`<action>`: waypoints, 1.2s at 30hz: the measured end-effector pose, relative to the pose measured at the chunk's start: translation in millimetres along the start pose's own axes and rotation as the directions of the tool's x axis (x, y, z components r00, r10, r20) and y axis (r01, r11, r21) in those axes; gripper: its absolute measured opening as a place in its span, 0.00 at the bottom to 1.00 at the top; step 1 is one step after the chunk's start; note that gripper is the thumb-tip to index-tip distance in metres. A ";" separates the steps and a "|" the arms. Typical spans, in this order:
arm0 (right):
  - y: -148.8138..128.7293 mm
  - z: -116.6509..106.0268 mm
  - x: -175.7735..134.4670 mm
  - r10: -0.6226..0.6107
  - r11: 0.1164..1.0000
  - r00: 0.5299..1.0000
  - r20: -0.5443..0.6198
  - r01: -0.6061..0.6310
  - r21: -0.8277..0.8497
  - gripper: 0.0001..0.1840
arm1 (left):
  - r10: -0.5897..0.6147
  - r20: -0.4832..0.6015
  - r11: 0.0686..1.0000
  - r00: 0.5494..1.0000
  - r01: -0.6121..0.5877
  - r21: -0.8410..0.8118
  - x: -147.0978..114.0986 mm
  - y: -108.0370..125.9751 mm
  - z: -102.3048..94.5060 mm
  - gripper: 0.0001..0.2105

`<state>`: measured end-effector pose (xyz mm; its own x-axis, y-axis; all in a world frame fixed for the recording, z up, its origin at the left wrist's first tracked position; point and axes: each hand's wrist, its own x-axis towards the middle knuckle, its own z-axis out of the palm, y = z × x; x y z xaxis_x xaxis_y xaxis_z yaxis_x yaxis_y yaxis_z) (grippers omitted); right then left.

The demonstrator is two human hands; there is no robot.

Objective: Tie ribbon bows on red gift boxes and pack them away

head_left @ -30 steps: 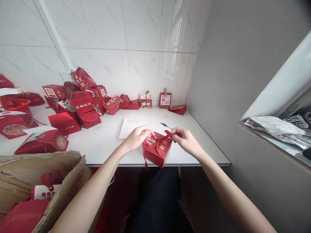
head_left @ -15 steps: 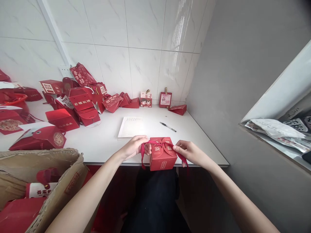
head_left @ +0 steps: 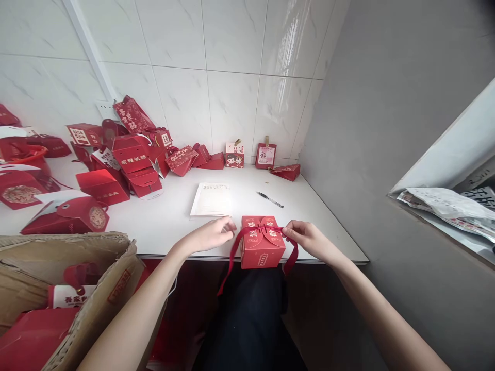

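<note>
A red gift box (head_left: 263,252) with pale lettering and curved top flaps sits at the front edge of the white table. A dark red ribbon (head_left: 235,247) is threaded through the slots on its lid, and both tails hang down over the box's sides. My right hand (head_left: 303,237) pinches the ribbon beside the lid's right edge. Just left of the box, my left hand (head_left: 214,234) is off the ribbon, its fingers loosely curved and apart with nothing in them.
Behind the box lie an open notebook (head_left: 211,200) and a pen (head_left: 269,199). Several red gift boxes (head_left: 131,154) crowd the table's left. A cardboard carton (head_left: 104,288) stands at front left; a grey wall (head_left: 356,129) bounds the right.
My left hand has let go of the ribbon and drawn slightly away from the box. The left ribbon tail now hangs loose past the table edge. My right hand still pinches its side.
</note>
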<state>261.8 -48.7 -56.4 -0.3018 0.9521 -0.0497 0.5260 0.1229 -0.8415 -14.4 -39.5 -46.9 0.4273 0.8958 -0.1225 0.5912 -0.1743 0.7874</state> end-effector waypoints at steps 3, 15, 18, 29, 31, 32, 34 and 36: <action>-7.2 -5.2 -2.7 -0.026 0.995 0.999 0.022 0.024 0.092 0.21 | 0.137 -0.131 0.982 0.982 -0.117 0.149 -7.7 15.0 2.1 0.11; -36.7 21.8 15.4 -0.275 0.909 0.959 -0.064 0.281 0.308 0.15 | 0.383 -0.202 0.762 0.901 -0.185 0.621 -2.7 40.3 30.5 0.10; -36.4 32.3 20.8 -0.286 0.905 0.951 -0.117 0.308 0.292 0.15 | 0.338 -0.200 0.778 0.920 -0.154 0.609 -2.3 42.9 28.7 0.10; -30.8 44.2 25.3 -0.269 0.920 0.944 -0.192 0.311 0.238 0.14 | 0.011 -0.126 0.980 0.992 0.015 0.201 -12.3 36.6 11.0 0.10; -29.5 44.6 26.1 -0.269 0.922 0.941 -0.206 0.313 0.227 0.14 | 0.013 -0.082 0.978 0.997 0.004 0.209 -16.1 37.5 5.2 0.11; -28.9 44.8 26.5 -0.269 0.922 0.939 -0.214 0.315 0.225 0.14 | 0.032 -0.066 0.977 0.997 -0.017 0.212 -17.7 38.8 3.1 0.11; -27.8 45.3 27.0 -0.267 0.923 0.937 -0.227 0.317 0.220 0.14 | 0.082 -0.072 0.971 0.994 -0.064 0.232 -19.5 42.9 0.7 0.11; -27.6 45.8 27.2 -0.268 0.927 0.936 -0.230 0.315 0.204 0.14 | 0.130 -0.114 0.960 0.985 -0.097 0.262 -19.7 47.4 0.4 0.13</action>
<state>202.7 -39.0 -59.2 -0.2404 0.9223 0.3026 0.2305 0.3571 -0.9052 5.4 -65.5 -7.5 0.4201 0.9061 0.0503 0.7058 -0.3611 0.6095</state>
